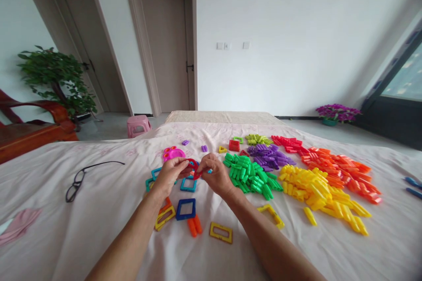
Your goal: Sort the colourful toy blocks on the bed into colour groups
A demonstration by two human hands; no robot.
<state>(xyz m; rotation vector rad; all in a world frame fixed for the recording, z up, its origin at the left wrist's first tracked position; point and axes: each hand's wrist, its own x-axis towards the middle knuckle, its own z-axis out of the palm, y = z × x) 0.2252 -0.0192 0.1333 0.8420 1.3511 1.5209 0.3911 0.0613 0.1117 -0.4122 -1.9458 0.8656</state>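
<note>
Indoors | pale cloth (108, 237), white wall (290, 70) | curved red plastic frame (195, 171): axis steep, heading unclear | left hand (169, 174), right hand (216, 174): fingers pinching it

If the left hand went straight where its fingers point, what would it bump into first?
Beyond the red piece it holds, the left hand would probably bump into the right hand first, though depth is hard to judge.

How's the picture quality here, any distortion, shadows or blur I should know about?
Head view: wide-angle stretch, the left door leaning; soft light, faint shadows on the cloth; slight shine on the yellow tubes; the red piece between both hands looks soft, its fine detail unreadable.
</note>
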